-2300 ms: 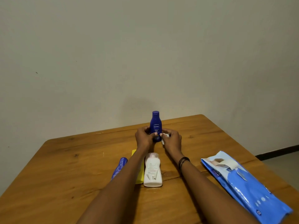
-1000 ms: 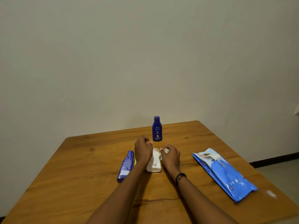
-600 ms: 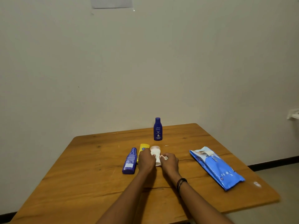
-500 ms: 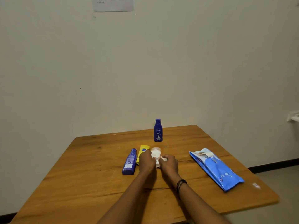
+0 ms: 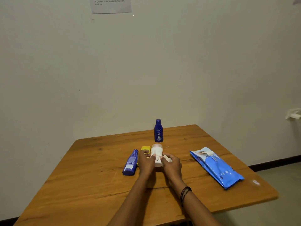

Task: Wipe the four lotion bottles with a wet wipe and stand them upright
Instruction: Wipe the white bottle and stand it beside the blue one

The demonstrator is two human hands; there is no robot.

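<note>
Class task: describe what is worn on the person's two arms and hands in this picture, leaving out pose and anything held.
Both forearms are bare, with no sleeves in view. The right wrist carries a thin dark stranded bracelet. The left hand and right hand wear no gloves; no rings can be made out.

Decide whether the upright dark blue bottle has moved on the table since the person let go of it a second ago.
No. The dark blue bottle stands at the same spot near the table's far edge; only the camera shifted.

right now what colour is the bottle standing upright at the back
Dark blue bottle, clearest in the head view.
</note>
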